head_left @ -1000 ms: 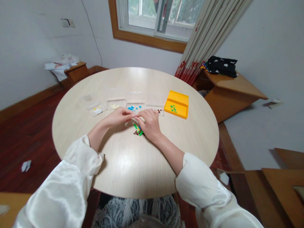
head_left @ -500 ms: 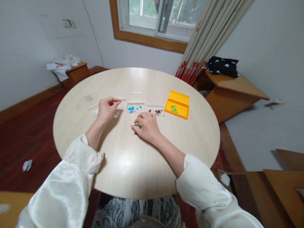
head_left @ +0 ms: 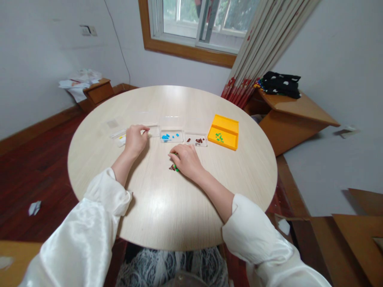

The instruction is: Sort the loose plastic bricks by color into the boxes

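Note:
My left hand (head_left: 136,140) is closed, its thumb and fingertips pinched over a clear box (head_left: 154,130) at left centre. Whatever the pinch holds is too small to make out. My right hand (head_left: 188,160) lies low over the table with fingers curled and the thumb drawn in; what they grip, if anything, is hidden. Just beside its thumb is a small pile of brown pieces (head_left: 172,168) and green pieces (head_left: 176,169). Beyond the right hand, one clear box (head_left: 171,141) holds blue pieces (head_left: 165,136), and another (head_left: 204,144) holds dark brown pieces (head_left: 199,140).
A yellow open case (head_left: 231,144) with green bits (head_left: 219,137) stands to the right. At the left is a clear box with yellow bits (head_left: 121,138), partly behind my left hand. All rest on a round pale table (head_left: 167,215).
My left hand has dipped slightly and shifted right, towards the clear box. The right hand has drawn back a little, and more of the brown and green pile shows.

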Demonstrator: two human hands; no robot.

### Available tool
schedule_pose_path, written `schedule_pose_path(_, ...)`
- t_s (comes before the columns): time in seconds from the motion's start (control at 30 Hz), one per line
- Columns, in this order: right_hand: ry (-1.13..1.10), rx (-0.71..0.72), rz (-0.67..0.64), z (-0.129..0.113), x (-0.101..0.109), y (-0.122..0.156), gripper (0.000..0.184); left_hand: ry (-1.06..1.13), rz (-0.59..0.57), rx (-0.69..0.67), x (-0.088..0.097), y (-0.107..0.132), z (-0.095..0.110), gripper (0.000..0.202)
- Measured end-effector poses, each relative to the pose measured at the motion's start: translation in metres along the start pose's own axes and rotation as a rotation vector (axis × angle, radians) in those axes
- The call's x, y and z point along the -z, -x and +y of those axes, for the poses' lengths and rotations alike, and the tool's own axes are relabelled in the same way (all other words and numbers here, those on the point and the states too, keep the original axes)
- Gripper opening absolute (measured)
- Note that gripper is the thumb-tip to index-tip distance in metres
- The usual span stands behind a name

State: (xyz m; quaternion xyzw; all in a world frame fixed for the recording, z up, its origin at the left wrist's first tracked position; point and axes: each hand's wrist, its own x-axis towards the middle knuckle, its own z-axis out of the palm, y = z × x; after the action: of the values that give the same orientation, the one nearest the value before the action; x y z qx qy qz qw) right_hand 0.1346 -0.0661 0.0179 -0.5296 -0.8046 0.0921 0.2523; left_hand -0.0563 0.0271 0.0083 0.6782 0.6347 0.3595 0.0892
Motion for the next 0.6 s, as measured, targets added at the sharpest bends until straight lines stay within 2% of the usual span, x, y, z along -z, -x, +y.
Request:
schedule_pose_path(0.33, -0.221, -0.124, 0.294, 0.040, 0.019, -0.009, 0.017, -0.060, -0.011, 0.011, -0.005, -0.004, -0.006, 0.033)
schedule_pose_path(0.6, -0.283, -0.270, 0.433, 0.069, 0.036, -0.010, 0.018, -0.048, 0.005, 0.003, -0.007, -0.004, -0.011, 0.032)
